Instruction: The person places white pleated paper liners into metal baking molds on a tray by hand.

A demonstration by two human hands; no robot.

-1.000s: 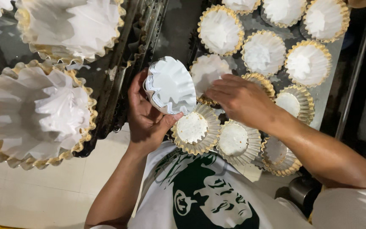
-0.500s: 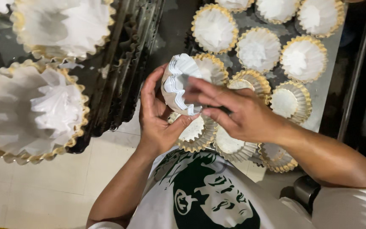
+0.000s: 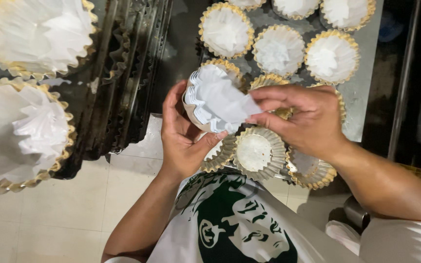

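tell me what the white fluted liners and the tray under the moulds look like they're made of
The stack of white liners, held in the left hand and pinched by the right hand, looks like thin matte paper: crisp pleats, edges slightly see-through. The tray seems to be dull grey sheet metal, scuffed, with a soft sheen. The fluted moulds look like thin metal with a golden rim, though that is less certain.

Fluted moulds [image 3: 278, 48] sit in rows on a metal tray [image 3: 361, 97] at upper right; two large paper-lined moulds [image 3: 23, 131] fill the left edge, stacked pans [image 3: 127, 73] between.
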